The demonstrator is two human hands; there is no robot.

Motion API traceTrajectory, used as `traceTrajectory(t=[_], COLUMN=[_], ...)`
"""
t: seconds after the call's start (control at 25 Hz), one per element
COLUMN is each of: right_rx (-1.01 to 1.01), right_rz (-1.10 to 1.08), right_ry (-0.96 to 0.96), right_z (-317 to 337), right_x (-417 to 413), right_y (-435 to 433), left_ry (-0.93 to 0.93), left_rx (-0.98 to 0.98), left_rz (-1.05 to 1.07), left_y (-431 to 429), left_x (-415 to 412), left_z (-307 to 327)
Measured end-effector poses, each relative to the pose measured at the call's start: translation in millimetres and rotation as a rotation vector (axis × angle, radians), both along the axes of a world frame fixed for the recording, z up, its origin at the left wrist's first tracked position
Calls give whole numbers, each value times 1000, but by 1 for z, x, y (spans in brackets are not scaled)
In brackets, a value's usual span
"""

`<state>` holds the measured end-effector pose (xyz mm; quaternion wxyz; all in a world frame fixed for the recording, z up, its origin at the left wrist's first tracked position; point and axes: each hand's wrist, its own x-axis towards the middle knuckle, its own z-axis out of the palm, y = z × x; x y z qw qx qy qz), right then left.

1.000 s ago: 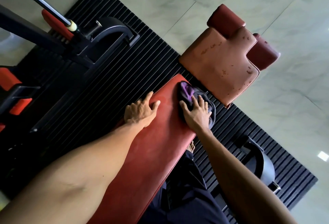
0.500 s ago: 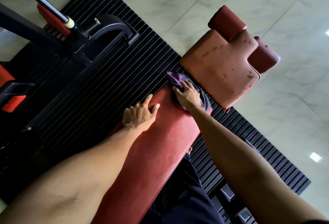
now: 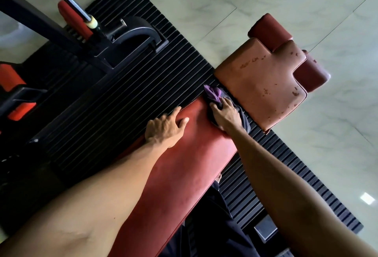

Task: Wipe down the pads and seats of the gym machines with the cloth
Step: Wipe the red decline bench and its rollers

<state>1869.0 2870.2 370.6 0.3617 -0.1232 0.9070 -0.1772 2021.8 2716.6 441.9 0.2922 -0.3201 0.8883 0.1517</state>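
Red pad [image 3: 184,175] bears two hands: left hand [image 3: 163,129] relaxed, right hand [image 3: 226,116] pressing one cloth [image 3: 214,93] flat.

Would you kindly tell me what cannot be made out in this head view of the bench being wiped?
Head view:
Cloth: partly hidden under the right hand.
Long red pad: near end cut off by the bottom edge; forearms cover parts.
Left hand: it folds over the pad's edge, so its grip is unclear.
Machine at left: cut off, deep in shadow.
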Motion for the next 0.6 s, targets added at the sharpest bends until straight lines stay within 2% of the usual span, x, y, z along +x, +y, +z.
traceTrajectory(t=[0.12,0.2,0.32,0.4,0.52,0.6], right_rx=[-65,-124,-153,-125,-19,17], right_rz=[161,196,115,9,-147,-162], right_ry=[42,54,118,109,2,-25], right_z=[6,19,26,12,-13,-23], right_x=[12,41,78,66,19,-2], right_y=[-26,-9,57,85,70,47], left_ry=[13,-2,-32,-30,-38,-61], left_rx=[-36,-52,-32,-14,30,65], left_rz=[1,-7,-18,-16,-98,-142], left_y=[3,4,7,6,15,26], left_x=[2,-1,0,-2,-31,-57], left_z=[-1,-2,3,4,-4,-16])
